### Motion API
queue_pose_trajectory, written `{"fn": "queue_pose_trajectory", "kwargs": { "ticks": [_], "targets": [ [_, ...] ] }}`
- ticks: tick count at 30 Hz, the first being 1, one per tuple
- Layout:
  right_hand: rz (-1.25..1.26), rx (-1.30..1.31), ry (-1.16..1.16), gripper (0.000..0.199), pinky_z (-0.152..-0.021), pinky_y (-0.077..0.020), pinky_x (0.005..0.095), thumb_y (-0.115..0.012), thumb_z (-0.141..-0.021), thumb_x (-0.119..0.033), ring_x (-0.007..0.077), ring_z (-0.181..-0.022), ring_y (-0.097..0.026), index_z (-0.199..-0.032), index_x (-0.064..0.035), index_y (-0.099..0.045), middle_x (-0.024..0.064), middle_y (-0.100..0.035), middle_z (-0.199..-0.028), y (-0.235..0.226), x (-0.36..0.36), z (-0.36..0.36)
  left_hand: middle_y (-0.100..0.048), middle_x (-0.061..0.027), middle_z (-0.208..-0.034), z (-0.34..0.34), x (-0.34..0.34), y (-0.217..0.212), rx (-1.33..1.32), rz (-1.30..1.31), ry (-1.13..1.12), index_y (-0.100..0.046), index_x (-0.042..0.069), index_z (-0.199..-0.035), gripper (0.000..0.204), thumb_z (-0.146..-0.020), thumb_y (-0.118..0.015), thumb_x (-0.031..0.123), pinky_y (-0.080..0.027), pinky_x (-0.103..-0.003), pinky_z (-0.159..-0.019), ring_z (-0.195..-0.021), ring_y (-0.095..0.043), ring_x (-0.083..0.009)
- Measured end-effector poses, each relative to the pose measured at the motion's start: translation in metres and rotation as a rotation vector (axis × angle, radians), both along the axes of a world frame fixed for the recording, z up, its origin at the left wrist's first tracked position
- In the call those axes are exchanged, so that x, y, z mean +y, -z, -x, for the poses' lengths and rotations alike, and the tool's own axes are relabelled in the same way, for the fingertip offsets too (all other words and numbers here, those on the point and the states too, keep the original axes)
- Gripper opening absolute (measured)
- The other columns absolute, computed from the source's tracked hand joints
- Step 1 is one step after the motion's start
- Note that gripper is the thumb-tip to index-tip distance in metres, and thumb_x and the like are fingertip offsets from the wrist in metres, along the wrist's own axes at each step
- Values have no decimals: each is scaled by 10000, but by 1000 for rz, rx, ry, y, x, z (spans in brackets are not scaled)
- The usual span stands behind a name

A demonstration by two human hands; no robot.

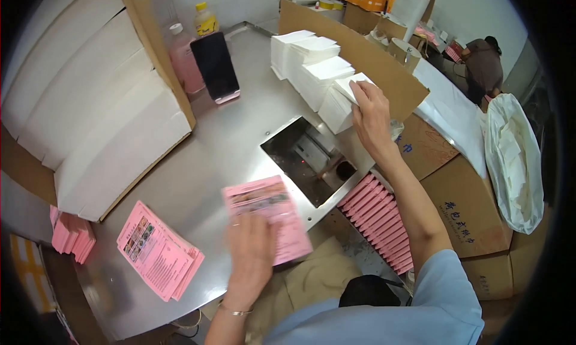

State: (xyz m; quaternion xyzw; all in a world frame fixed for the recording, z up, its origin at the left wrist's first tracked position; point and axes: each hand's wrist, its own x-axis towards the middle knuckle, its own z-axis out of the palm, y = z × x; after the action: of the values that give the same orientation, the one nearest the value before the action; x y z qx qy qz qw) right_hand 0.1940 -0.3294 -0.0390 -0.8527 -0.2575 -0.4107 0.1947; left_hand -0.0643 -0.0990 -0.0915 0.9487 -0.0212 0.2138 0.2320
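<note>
In the lower centre of the frame, a pink printed packet (288,219) is partly covered by the left hand (252,246), which is blurred and laid across its face; whether the packet is gripped or merely pressed cannot be told. Right of the upper centre, the nearest of several white folded-paper stacks (336,111) is touched at its top by the bent fingers of the right hand (372,114); whether a piece is pinched cannot be made out. The stacks are lined up on a metal table (234,141), beside a brown cardboard panel (384,63). A rectangular opening (294,150) is cut into the tabletop between the hands. At lower left, more pink packets (157,249) are piled, and above the centre a dark phone (214,66) is propped upright.
</note>
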Motion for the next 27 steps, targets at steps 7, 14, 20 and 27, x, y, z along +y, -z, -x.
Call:
{"fn": "queue_pose_trajectory", "kwargs": {
  "ticks": [7,14,20,27],
  "targets": [
    [348,31,-985,414,-1102,-355,657,-637,-845,-204,363,-1078,-638,-1210,-12,-657,213,-631,-1147,37,45,198,-392,-275,-1506,17,22,-27,170,-24,98,-590,17,-1252,679,-685,-842,291,-367,-549,-1027,-1354,-398,-442],
    [586,78,-629,307,-1046,-431,613,-686,-725,-150,292,-768,-666,-1010,-36,-678,110,-676,-863,33,109,153,-307,-301,-1552,-5,-6,-18,5,-70,-251,-571,113,-1352,719,-756,-755,471,-286,-644,-1017,-1401,-308,-509],
    [156,-121,-50,273,-759,-441,449,-706,-820,-161,334,-813,-574,-1030,-3,-631,143,-587,-886,-29,36,53,-471,-220,-1409,7,-9,-21,135,-271,-288,-632,144,-1313,584,-820,-702,448,-336,-512,-937,-1218,-439,-429],
    [14,86,20,208,-752,-444,447,-684,-861,-207,277,-871,-583,-720,-60,-726,89,-621,-817,3,0,-9,-512,-150,-1305,2,-9,-33,141,-198,-214,-605,90,-1166,592,-768,-751,503,-300,-503,-969,-1138,-439,-383]
  ]
}}
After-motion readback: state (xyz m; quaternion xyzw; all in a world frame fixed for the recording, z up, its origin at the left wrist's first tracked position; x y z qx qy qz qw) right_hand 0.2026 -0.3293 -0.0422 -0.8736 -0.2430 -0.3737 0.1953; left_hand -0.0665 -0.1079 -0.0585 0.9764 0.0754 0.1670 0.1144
